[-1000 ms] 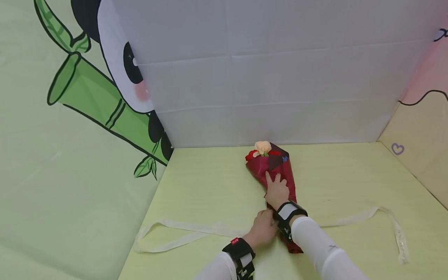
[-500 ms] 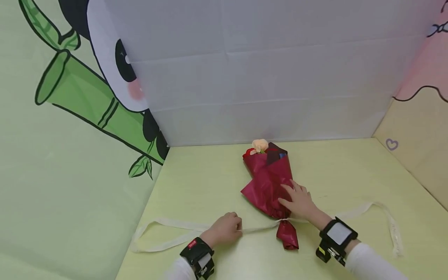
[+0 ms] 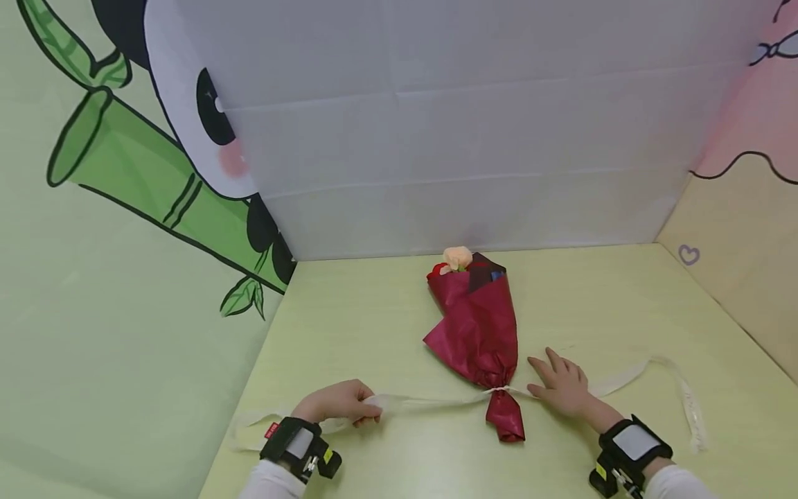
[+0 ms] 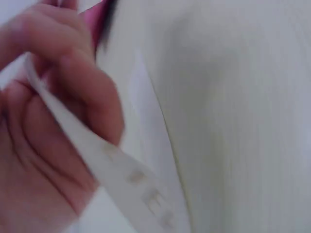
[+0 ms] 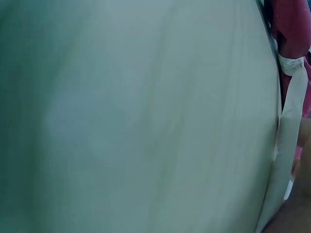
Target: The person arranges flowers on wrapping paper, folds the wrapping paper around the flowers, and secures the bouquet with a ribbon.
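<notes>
A bouquet (image 3: pixel 476 333) in dark red wrapping paper lies on the table, its peach and red flowers at the far end. A white ribbon (image 3: pixel 430 402) circles its gathered neck and runs out to both sides. To the left of the bouquet, my left hand (image 3: pixel 337 402) pinches the ribbon between thumb and fingers. In the left wrist view, the lettered ribbon (image 4: pixel 112 160) passes through the curled fingers. My right hand (image 3: pixel 564 388) lies over the ribbon's right part with fingers spread. The right wrist view shows ribbon (image 5: pixel 293 107) leading from the neck to that hand, mostly cut off.
The pale yellow table (image 3: pixel 361 319) meets a grey-white back wall (image 3: pixel 474 152). A cartoon-printed green panel (image 3: pixel 125 312) stands on the left, a pink and cream one (image 3: pixel 742 229) on the right. The ribbon's right tail (image 3: pixel 692 409) curls on the table.
Both hands have come away from the bouquet's wrapping, the left moving left along the ribbon, the right moving right. The ribbon around the neck has come into sight.
</notes>
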`<state>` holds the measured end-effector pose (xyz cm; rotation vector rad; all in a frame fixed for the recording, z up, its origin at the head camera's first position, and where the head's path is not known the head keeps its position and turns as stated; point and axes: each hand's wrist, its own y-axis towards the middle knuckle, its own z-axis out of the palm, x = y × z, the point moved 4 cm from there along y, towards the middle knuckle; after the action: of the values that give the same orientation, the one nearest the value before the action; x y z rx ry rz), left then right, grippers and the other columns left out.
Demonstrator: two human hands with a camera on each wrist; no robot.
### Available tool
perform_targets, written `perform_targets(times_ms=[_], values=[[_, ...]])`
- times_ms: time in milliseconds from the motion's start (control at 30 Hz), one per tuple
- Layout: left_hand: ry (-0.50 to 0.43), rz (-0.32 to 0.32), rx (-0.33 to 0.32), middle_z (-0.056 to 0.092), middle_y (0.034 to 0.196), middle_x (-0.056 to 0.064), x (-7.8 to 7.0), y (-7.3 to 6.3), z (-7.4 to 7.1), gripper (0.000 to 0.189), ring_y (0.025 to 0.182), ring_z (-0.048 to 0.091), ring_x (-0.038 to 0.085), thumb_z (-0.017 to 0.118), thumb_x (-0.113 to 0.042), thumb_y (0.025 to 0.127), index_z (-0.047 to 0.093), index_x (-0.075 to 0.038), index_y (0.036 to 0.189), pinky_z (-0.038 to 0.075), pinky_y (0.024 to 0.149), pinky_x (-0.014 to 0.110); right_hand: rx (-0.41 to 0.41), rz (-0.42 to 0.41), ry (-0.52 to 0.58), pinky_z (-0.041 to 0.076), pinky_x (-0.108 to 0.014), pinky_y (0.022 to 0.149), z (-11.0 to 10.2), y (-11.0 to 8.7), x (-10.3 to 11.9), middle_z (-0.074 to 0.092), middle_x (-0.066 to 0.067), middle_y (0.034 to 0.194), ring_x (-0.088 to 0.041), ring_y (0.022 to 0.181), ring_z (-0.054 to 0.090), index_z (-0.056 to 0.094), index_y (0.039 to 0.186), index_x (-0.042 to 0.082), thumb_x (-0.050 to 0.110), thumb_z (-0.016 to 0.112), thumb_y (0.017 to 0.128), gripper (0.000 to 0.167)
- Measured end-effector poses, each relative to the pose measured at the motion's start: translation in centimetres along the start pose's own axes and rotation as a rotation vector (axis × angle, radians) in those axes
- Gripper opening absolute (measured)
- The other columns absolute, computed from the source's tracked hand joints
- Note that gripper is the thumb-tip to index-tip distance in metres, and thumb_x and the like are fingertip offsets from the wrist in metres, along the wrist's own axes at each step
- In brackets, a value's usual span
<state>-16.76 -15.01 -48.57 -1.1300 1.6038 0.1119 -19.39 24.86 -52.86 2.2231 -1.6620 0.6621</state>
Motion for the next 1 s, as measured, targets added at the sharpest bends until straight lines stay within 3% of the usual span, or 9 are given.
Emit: perform_targets(times_ms=[133, 300, 433, 500, 567, 667, 733, 867, 1000], values=[[-0.403, 0.164, -0.046, 0.057, 0.075, -0.008, -1.1, 1.3, 0.0, 0.031, 0.068, 0.049, 0.004, 0.052, -0.022, 0.098, 0.061, 0.008, 0.095, 0.040, 0.064, 0.020, -0.014, 0.018, 0.036, 0.013, -0.072, 0.092, 0.1, -0.1, -0.5, 0.024, -0.036, 0.143, -0.061, 0.122, 0.021, 0.049, 0.132, 0.002, 0.030, 0.062, 0.087, 0.055], [-0.770, 0.319, -0.323, 0.057, 0.096, -0.008, -3.7, 3.7, 1.1, 0.021, 0.093, 0.054, 0.006, 0.047, -0.028, 0.100, 0.060, -0.018, 0.087, 0.047, 0.088, 0.024, -0.017, 0.018, 0.098, 0.018, -0.071, 0.090, -0.5, -0.2, -1.1, 0.029, -0.035, 0.142, -0.060, 0.121, 0.025, 0.056, 0.125, 0.003, 0.028, 0.059, 0.090, 0.044], [-0.966, 0.349, -0.498, 0.056, 0.100, -0.004, -4.8, 5.4, 1.7, 0.024, 0.101, 0.054, 0.011, 0.046, -0.026, 0.101, 0.060, -0.019, 0.082, 0.047, 0.093, 0.033, -0.027, -0.021, 0.184, 0.036, -0.058, 0.089, -2.3, -0.8, -2.7, 0.053, -0.027, 0.124, -0.047, 0.112, 0.047, 0.066, 0.108, 0.002, 0.021, 0.059, 0.092, 0.026], [-0.960, 0.309, -0.545, 0.055, 0.094, -0.004, -4.7, 5.6, 1.6, 0.025, 0.095, 0.052, 0.011, 0.045, -0.021, 0.101, 0.060, -0.016, 0.081, 0.049, 0.088, 0.031, -0.030, -0.065, 0.191, 0.045, -0.045, 0.084, -3.5, -1.3, -4.0, 0.063, -0.019, 0.109, -0.032, 0.100, 0.057, 0.068, 0.100, 0.002, 0.018, 0.063, 0.089, 0.020], [-0.873, 0.234, -0.550, 0.052, 0.082, -0.004, -4.1, 5.4, 1.3, 0.027, 0.080, 0.051, 0.009, 0.042, -0.018, 0.102, 0.058, -0.012, 0.081, 0.048, 0.072, 0.023, -0.025, -0.094, 0.142, 0.047, -0.034, 0.076, -4.4, -2.0, -5.5, 0.065, -0.007, 0.096, -0.017, 0.088, 0.059, 0.068, 0.096, 0.005, 0.019, 0.068, 0.085, 0.017], [-0.687, 0.118, -0.502, 0.043, 0.065, -0.005, -3.2, 4.7, 0.4, 0.030, 0.056, 0.038, 0.006, 0.042, -0.021, 0.102, 0.056, -0.005, 0.079, 0.033, 0.050, 0.018, -0.050, -0.131, 0.005, 0.042, -0.032, 0.066, -5.4, -2.8, -7.5, 0.062, 0.005, 0.086, -0.008, 0.078, 0.053, 0.068, 0.091, 0.013, 0.021, 0.075, 0.077, 0.017], [-0.604, 0.090, -0.441, 0.036, 0.057, -0.006, -2.8, 4.1, -0.2, 0.032, 0.048, 0.028, 0.006, 0.045, -0.023, 0.101, 0.056, -0.002, 0.081, 0.023, 0.046, 0.019, -0.070, -0.120, -0.069, 0.038, -0.034, 0.065, -5.7, -3.2, -8.6, 0.059, 0.009, 0.082, -0.010, 0.077, 0.051, 0.067, 0.087, 0.017, 0.022, 0.077, 0.075, 0.016], [-0.587, 0.139, -0.350, 0.032, 0.057, -0.007, -2.9, 3.5, -1.0, 0.027, 0.047, 0.026, 0.005, 0.047, -0.024, 0.100, 0.056, -0.005, 0.082, 0.025, 0.047, 0.019, -0.113, -0.081, -0.108, 0.035, -0.044, 0.065, -6.0, -3.4, -9.7, 0.057, 0.009, 0.077, -0.019, 0.078, 0.051, 0.064, 0.081, 0.020, 0.020, 0.074, 0.079, 0.010], [-0.764, 0.263, -0.316, 0.052, 0.075, -0.009, -3.9, 3.6, -0.6, 0.022, 0.067, 0.048, 0.003, 0.049, -0.027, 0.099, 0.062, -0.018, 0.083, 0.043, 0.065, 0.017, -0.142, -0.048, -0.093, 0.034, -0.047, 0.067, -5.9, -3.5, -9.8, 0.056, 0.009, 0.074, -0.020, 0.078, 0.051, 0.064, 0.076, 0.020, 0.018, 0.073, 0.080, 0.010]])
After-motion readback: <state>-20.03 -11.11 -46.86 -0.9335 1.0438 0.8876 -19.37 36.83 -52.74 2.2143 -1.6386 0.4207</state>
